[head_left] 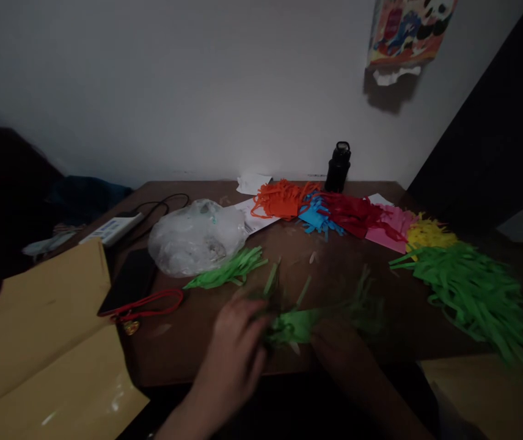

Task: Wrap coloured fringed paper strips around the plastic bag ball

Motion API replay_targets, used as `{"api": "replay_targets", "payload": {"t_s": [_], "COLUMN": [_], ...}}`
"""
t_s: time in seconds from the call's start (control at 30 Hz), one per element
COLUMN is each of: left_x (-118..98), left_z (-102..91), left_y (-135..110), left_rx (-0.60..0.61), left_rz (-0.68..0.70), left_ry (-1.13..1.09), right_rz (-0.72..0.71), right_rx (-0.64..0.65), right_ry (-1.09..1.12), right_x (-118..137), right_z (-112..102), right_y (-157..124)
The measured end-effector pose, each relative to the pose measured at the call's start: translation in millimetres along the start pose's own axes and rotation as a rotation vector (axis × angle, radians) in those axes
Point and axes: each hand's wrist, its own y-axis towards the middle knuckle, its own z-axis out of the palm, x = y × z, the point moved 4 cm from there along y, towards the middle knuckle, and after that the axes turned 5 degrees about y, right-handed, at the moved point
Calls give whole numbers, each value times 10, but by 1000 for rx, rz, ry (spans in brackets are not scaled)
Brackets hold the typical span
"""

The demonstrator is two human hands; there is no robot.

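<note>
My left hand (234,348) and my right hand (341,351) are both closed on a bundle of green fringed paper strips (296,324) near the front edge of the brown table (206,342). The strips fan out up and to the right, blurred by motion. A second small bunch of green strips (227,272) lies just behind my left hand. A big heap of green cut paper (470,290) lies at the right.
Orange (282,198), blue (319,217), red (353,214), pink (392,229) and yellow (426,233) cut paper line the back. A black bottle (338,166), a clear plastic bag (195,238), a phone (128,281), a red cord (149,304) and a yellow envelope (41,342) are also there.
</note>
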Motion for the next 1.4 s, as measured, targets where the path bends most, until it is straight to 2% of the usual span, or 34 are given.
{"api": "replay_targets", "payload": {"t_s": [0.07, 0.13, 0.2, 0.3, 0.4, 0.47, 0.53, 0.6, 0.67, 0.73, 0.83, 1.03, 1.27, 1.4], "left_x": [-321, -488, -469, -251, -49, -14, -77, -208, -334, -386, -332, -140, -87, -59], "left_z": [104, 250, 389, 490, 443, 373, 319, 324, 386, 466, 520, 440, 531, 565], "left_y": [38, 77, 95, 51, -23, -52, -56, -44, -33, -28, -42, -67, 88, 154], "left_rx": [106, 194, 263, 328, 316, 267, 204, 168, 167, 189, 206, 172, 379, 419], "left_rz": [178, 214, 163, 92, 34, 7, 18, 85, 163, 179, 111, -116, -285, -307], "left_ry": [-112, -127, -70, -4, -7, -10, 1, -8, -56, -101, -119, -28, 196, 218], "right_rz": [14, 23, 45, 106, 169, 168, 132, 103, 96, 110, 181, 326, 471, 511], "right_rx": [-9, -44, -64, -32, -10, -22, -37, -2, 72, 123, 93, -15, 101, 90], "right_ry": [29, 53, 69, 71, 40, 13, -20, -39, -30, -17, -21, -27, -367, -389], "right_x": [6, 10, 7, -13, -47, -55, -35, 1, 41, 63, 23, -168, -273, -307], "right_z": [14, 4, -21, -52, -68, -65, -51, -18, 16, 20, -36, -71, 36, 44], "right_y": [-8, -32, -70, -127, -154, -150, -143, -147, -166, -191, -218, -170, 0, 33]}}
